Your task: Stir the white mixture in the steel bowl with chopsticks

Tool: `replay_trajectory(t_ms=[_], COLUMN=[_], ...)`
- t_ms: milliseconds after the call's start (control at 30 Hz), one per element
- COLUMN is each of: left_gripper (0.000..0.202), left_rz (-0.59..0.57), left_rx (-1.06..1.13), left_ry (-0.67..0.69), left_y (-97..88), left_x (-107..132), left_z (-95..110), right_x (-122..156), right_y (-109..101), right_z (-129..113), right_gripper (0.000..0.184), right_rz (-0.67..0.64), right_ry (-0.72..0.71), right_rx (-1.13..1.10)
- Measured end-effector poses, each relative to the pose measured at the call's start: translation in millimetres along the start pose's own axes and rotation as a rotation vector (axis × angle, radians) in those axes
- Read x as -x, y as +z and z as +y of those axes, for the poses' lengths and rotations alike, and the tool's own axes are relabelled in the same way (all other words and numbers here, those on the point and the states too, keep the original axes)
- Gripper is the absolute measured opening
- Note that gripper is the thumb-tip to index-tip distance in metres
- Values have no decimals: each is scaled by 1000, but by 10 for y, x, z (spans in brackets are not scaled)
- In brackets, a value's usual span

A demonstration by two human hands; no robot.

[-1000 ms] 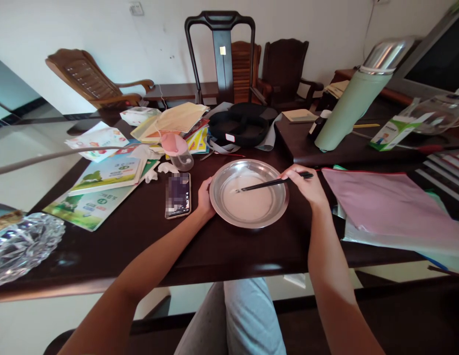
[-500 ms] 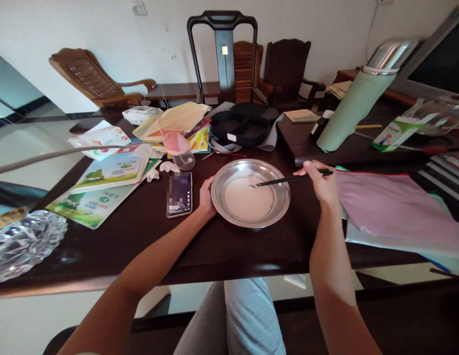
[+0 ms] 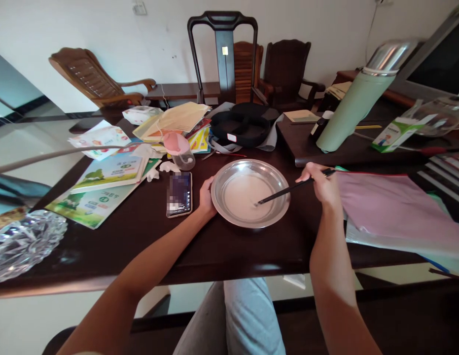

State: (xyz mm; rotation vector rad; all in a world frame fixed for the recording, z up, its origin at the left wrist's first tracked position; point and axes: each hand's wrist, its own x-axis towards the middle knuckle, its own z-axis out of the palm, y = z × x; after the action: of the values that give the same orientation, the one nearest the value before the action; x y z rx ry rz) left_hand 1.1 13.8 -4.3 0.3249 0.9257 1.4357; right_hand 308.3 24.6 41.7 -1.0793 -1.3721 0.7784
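Observation:
A round metal pan [image 3: 277,184] holding pale white batter [image 3: 244,195] sits on the dark wooden table [image 3: 214,246] in front of me. My left hand [image 3: 205,197] is closed on the pan's left rim. My right hand [image 3: 321,183], to the right of the pan, is closed on black chopsticks [image 3: 292,188]. Their tips dip into the batter near the pan's lower right. A phone [image 3: 179,194] lies just left of my left hand.
Picture books [image 3: 107,172], papers and a pink-lidded cup [image 3: 179,149] crowd the left half. A black divided tray [image 3: 242,127] lies behind the pan. A green thermos [image 3: 353,108], a small box [image 3: 394,134] and pink folders [image 3: 392,207] are on the right. A crinkled glass dish [image 3: 22,244] sits far left. Chairs stand behind.
My right hand has shifted to the right and swung the chopstick tips from the pan's left side across to its lower right. My left hand has stayed on the rim.

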Motion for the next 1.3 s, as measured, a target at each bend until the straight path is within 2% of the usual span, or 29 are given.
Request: replay_trajectory(t_ms=[67,133,200,300,333,400,467,533,600,700,733,800,900,967,1033,1133,1167,1233,1300], left_gripper=[19,18,18,18,17,17,17,18,18,18,18,18,18,18,19,20,20,19,20], left_rz=[7,23,29,18,15,17,32,52,54,32,26,20,23,25,20,7,4,-1,2], left_rx=[-1,-7,-9,-1,0,-1,-4,-12,-20,-11,-6,0,-2,-9,-18,-23,-21,-15,-13], left_ry=[-2,-11,-15,-4,0,-4,-14,-18,-12,-5,-2,-2,-3,-5,-12,-12,-8,-1,0], left_y=[-9,-18,-20,-8,0,15,26,30,27,15,11,3,-10,-16,-18,-14,-11,-8,-7], left_x=[-6,-10,-10,-1,4,16,27,31,27,15,11,4,-2,-6,-9,-10,-9,-7,-4], left_z=[-2,-1,1,4,5,12,20,26,26,17,13,7,4,4,2,-3,-4,-5,-2], right_x=[20,26,11,-19,-24,-17,1,13,8,-18,-23,-21,5,13,7,-11,-13,-5,10], right_y=[77,137,122,2,-28,-28,42,116,124,17,-19,-37,65,129,116,-3,-34,-35,38], right_z=[-38,-64,-49,21,37,36,-2,-42,-46,11,29,37,-20,-57,-54,1,15,13,-21], right_gripper=[50,48,46,49,52,52,49,47,46,46,49,52,49,47,47,50,52,53,50], right_rz=[-162,-229,-150,102,129,58,-113,-217,-176,68,109,79,-155,-233,-161,99,114,55,-106], right_ry=[3,-23,-37,-31,-28,-11,10,2,-21,-17,-12,0,16,-6,-20,-10,-6,-1,-2], right_rx=[20,49,74,56,32,-5,-8,13,37,39,23,-9,-2,29,56,57,45,18,13])
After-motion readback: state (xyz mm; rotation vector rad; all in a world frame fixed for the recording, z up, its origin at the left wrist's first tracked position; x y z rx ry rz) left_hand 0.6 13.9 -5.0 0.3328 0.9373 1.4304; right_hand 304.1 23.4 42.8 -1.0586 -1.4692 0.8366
